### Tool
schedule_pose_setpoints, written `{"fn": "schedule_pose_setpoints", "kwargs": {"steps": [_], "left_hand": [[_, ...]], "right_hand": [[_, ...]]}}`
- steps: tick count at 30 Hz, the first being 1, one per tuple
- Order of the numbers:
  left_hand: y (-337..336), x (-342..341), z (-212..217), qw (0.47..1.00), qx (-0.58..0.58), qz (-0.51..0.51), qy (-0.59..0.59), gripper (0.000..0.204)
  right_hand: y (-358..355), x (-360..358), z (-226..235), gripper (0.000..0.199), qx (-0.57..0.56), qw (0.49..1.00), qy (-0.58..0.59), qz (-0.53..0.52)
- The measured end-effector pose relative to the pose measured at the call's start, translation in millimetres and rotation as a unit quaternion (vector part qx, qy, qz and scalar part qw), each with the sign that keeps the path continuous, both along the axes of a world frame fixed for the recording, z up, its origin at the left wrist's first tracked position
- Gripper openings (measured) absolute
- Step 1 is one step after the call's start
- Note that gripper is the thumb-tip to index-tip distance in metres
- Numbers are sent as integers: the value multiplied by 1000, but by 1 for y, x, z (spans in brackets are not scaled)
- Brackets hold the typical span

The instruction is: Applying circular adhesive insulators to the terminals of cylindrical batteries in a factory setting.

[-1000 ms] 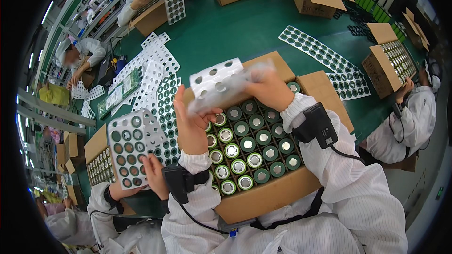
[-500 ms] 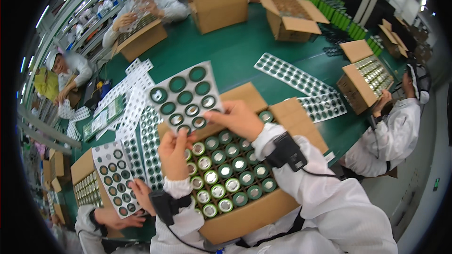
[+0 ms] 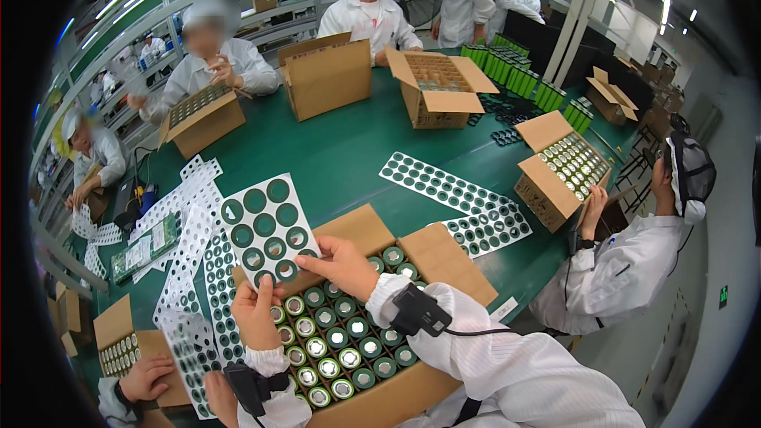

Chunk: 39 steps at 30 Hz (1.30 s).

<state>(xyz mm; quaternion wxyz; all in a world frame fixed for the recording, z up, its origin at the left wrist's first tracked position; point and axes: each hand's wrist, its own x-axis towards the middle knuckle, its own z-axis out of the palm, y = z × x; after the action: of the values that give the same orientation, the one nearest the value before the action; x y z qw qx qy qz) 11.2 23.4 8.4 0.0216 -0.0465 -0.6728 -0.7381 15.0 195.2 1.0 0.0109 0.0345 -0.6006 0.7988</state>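
A white sheet of dark green ring stickers (image 3: 265, 222) is held up in front of me, tilted, with see-through centres in several rings. My left hand (image 3: 257, 315) pinches its lower edge between thumb and fingers. On the lower right corner of the sheet, my right hand (image 3: 346, 269) has its thumb on the front and its fingers curled behind. Below both hands stands an open cardboard box (image 3: 388, 401) with cylindrical battery cells (image 3: 349, 358) upright in a divider grid. Some cell tops carry green rings; others at the left show bright metal with light green rims.
More sticker sheets (image 3: 444, 182) lie on the green table (image 3: 333, 154). At lower left, a co-worker's hands (image 3: 147, 378) are beside another sheet (image 3: 193, 357). Cartons (image 3: 329, 83) stand along the far side. To the right, a person handles a box of cells (image 3: 547, 190).
My view has tilted up, so the far side shows more. Both hands still grip the sticker sheet. The co-worker's sheet at lower left has turned and sits lower in view.
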Motion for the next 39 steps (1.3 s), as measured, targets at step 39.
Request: {"fn": "schedule_pose_setpoints", "kwargs": {"steps": [39], "left_hand": [[13, 6, -11, 972, -125, 87, 181, 54]], "right_hand": [[37, -9, 2, 44, -160, 909, 70, -379]]}}
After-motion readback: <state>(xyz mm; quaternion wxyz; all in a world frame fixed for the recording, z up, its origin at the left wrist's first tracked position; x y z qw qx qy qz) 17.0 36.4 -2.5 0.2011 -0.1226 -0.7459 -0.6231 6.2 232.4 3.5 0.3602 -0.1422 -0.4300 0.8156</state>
